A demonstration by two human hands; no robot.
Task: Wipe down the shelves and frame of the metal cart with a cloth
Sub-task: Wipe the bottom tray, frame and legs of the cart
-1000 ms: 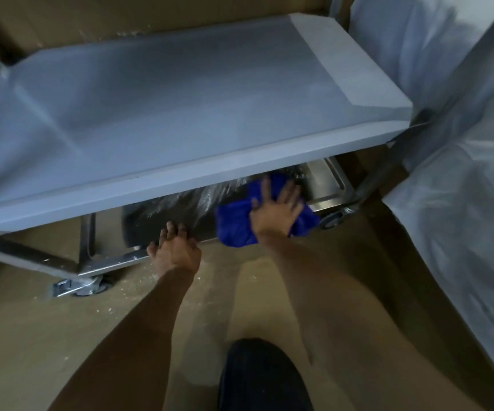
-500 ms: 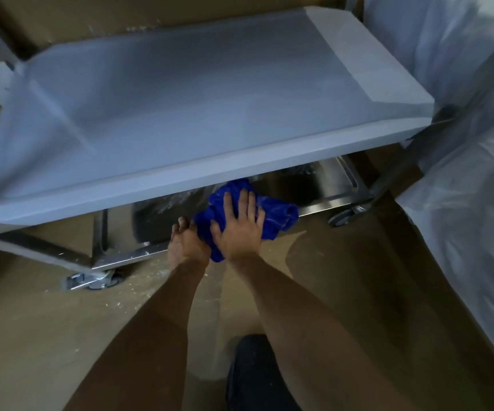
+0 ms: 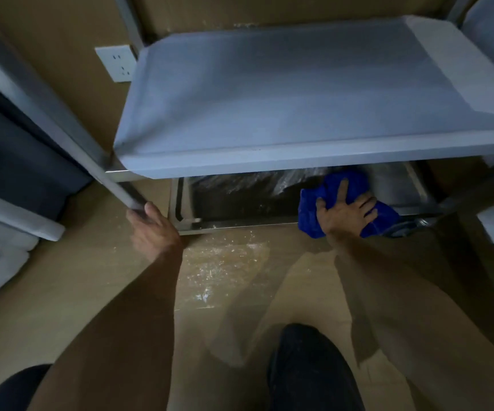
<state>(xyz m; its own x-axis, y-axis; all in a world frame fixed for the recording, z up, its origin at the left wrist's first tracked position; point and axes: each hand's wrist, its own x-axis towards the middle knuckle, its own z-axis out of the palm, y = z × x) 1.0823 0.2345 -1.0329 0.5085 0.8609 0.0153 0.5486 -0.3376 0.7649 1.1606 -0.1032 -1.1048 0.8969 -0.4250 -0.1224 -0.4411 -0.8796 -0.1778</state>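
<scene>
The cloth [image 3: 340, 200] is bright blue; the shelf above it [image 3: 314, 99] is pale grey-blue — plain, no pattern; the bottom shelf [image 3: 240, 200] is dark and shiny with silver edges; the cart's post [image 3: 62, 123] is silver-grey; the floor [image 3: 91, 292] is tan with little white specks; the wall socket [image 3: 116, 63] is white.

Place: we take this for a bare indoor room, perhaps storage.
Landmark: we see a steel wheeled cart [image 3: 314, 120] wrapped in pale film.
Behind the cart: a white wall socket [image 3: 117, 63] on a tan wall.
Below the cart: a tan floor [image 3: 228, 268] strewn with white specks.
</scene>
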